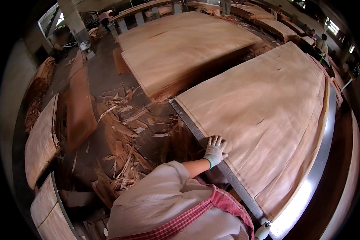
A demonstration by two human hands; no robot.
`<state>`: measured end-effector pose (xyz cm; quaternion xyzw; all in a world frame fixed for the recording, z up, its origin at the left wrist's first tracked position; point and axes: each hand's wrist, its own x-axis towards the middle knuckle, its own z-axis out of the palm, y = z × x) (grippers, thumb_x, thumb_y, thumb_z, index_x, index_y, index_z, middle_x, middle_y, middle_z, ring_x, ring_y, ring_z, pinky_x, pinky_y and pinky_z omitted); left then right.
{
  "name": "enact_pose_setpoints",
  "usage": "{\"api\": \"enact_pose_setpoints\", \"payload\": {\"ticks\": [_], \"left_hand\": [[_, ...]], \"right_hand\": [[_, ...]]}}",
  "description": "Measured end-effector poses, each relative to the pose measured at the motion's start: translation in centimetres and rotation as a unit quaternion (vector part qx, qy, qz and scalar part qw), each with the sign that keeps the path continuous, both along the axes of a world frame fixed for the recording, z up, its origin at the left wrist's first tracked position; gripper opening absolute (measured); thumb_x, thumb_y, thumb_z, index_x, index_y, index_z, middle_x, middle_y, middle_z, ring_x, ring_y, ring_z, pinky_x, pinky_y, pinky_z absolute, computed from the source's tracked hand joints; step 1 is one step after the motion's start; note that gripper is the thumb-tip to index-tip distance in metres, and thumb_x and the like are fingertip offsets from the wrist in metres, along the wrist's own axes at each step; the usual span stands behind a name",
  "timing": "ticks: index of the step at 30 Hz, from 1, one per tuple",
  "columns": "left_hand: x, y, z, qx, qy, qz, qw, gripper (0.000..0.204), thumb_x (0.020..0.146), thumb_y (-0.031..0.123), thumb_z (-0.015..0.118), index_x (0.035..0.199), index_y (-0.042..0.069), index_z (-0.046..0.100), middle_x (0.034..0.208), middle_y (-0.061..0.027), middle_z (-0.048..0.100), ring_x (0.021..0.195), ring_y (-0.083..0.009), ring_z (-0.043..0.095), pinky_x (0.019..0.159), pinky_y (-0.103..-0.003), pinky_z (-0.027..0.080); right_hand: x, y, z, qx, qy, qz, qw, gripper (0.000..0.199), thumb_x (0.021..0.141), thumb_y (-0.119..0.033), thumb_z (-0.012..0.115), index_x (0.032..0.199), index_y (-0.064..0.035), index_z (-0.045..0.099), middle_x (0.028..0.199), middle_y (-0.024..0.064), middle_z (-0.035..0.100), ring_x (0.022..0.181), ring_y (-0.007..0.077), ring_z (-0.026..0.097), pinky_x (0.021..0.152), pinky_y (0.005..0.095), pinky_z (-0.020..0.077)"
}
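A broad, pale brown sheet of wood veneer [268, 104] lies in front of me on a metal-edged table [324, 160]. The sheet has small dark splits and long ripples toward its right side. My left hand [215, 152], in a white glove with a green cuff, rests on the sheet's near left edge with its fingers stretched out. At the near right corner is my gloved right hand [263, 231], low in the picture. Its fingers look closed by the veneer's corner; whatever they hold is too small and too hidden to name.
A large veneer stack [188, 48] stands beyond the table to the left. Torn veneer scraps [124, 132] litter the floor at my left, near a leaning reddish board [79, 104] and more sheets [44, 140]. At the far right a person [321, 45] stands among other stacks.
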<state>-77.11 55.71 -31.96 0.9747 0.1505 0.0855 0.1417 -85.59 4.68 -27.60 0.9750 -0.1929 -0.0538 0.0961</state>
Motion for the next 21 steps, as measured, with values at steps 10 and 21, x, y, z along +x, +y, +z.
{"api": "enact_pose_setpoints", "payload": {"ticks": [10,21], "left_hand": [[0.7,-0.5,0.3,0.049,0.081,0.002,0.996,0.076,0.081,0.053,0.061,0.141,0.013,0.039,0.147,-0.0182,0.034,0.139,-0.0386,0.025,0.113,-0.056,0.015],[2.2,-1.3,0.0,0.060,0.144,0.001,0.988,0.078,0.081,0.052,0.064,0.142,0.012,0.036,0.152,-0.0210,0.026,0.142,-0.0394,0.020,0.113,-0.055,0.020]], "right_hand": [[-16.9,-8.7,-2.9,-0.013,-0.238,-0.076,0.968,0.033,0.090,-0.049,0.058,0.087,-0.0168,0.065,0.072,0.0069,0.066,0.062,0.0259,0.063,0.053,0.0400,0.0482],[-14.4,-22.2,-1.5,0.086,-0.151,-0.320,0.931,0.029,0.082,-0.027,0.070,0.105,-0.0131,0.059,0.092,0.0217,0.061,0.085,0.0409,0.060,0.072,0.0507,0.0475]]}}
